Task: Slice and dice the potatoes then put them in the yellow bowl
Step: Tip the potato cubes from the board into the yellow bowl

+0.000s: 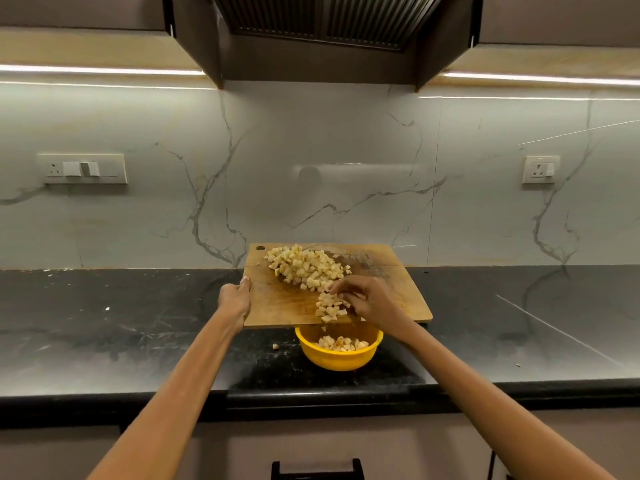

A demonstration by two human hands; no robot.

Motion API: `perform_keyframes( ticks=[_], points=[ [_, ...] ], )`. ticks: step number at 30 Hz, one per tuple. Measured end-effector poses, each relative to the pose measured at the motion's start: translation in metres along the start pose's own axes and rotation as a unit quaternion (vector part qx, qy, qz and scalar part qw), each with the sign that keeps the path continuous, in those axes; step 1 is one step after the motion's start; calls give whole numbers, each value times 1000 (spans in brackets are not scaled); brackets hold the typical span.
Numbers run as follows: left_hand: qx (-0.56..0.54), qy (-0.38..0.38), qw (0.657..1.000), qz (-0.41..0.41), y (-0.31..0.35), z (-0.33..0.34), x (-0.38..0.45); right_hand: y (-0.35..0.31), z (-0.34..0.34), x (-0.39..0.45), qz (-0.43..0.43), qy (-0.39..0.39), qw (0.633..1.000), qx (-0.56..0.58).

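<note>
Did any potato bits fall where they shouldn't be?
Yes. One potato cube lies on the black counter just left of the yellow bowl, so it missed. A small pale crumb also sits on the counter far to the right.

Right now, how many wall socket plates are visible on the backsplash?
2. A wide switch-and-socket plate is on the left of the marble backsplash; a smaller single socket plate is on the right. None appears hidden.
</note>
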State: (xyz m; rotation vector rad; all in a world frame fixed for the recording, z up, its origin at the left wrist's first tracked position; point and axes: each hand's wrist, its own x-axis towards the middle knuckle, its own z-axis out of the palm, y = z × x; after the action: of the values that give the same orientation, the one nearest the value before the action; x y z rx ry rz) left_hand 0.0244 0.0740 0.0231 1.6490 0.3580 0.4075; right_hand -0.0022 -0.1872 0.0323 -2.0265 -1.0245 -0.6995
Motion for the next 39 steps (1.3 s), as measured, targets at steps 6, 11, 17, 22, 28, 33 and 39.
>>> perform_keyframes(
  ticks=[6, 11, 17, 22, 28, 33, 39],
  points=[
    [-2, -1, 1000, 12, 1, 2, 0, 8, 10, -10, 78, 4, 994, -80],
    [-2, -1, 1000, 16, 0, 3, 2, -4, 7, -13, 45, -18, 998, -31],
    [-10, -2, 1000, 21, 2, 3, -1, -12, 8, 24, 39, -29, 995, -88],
    [-1, 4, 1000, 26, 3, 3, -2, -5, 22, 27, 23, -87, 983, -160],
    [-6, 3, 1000, 16, 1, 2, 1, -9, 9, 18, 3, -48, 991, -125],
    [1, 2, 1000, 23, 4, 3, 1, -27, 24, 42, -13, -92, 988, -123],
    [0, 10, 1000, 15, 4, 3, 1, -21, 35, 20, -32, -121, 983, -136]
  ],
)
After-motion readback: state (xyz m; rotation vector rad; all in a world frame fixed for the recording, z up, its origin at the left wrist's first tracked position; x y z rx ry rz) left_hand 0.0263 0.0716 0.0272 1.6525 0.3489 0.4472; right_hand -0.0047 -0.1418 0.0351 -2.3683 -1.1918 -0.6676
